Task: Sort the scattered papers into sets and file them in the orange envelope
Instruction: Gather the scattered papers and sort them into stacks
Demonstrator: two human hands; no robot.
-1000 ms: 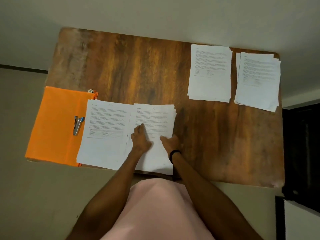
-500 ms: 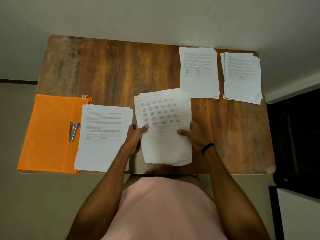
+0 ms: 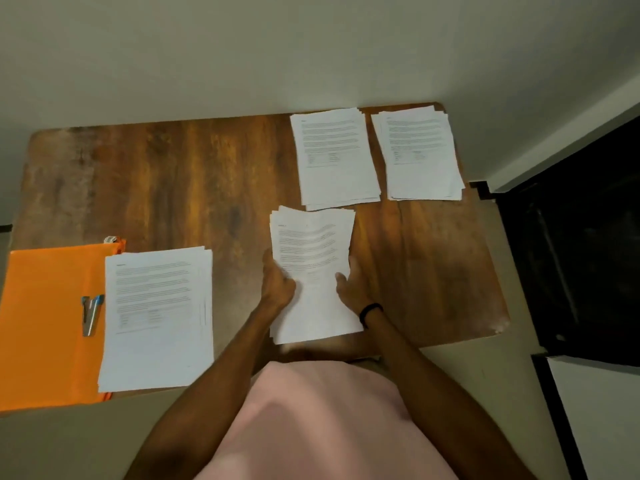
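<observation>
Papers lie in four stacks on your wooden table (image 3: 173,181). You hold the middle stack (image 3: 311,247) by its two long edges. Your left hand (image 3: 277,287) grips the left edge with the thumb curled over the top sheet, and your right hand (image 3: 349,289) grips the right edge the same way, thumb on the printed face. The sheets bow slightly between your hands. The stack's near end reaches the table's near edge, and I cannot tell whether it rests on the wood or is lifted clear. Its far end comes just up to the inner far stack (image 3: 334,157), and the corner stack (image 3: 419,154) sits beside that one at the table's far right. The orange envelope (image 3: 41,341) lies flat at the near left end of the table, well apart from your hands. The left stack (image 3: 156,317) overlaps its right edge, and a stapler (image 3: 90,315) lies on the envelope. You wear a black band (image 3: 370,310) on your right wrist.
</observation>
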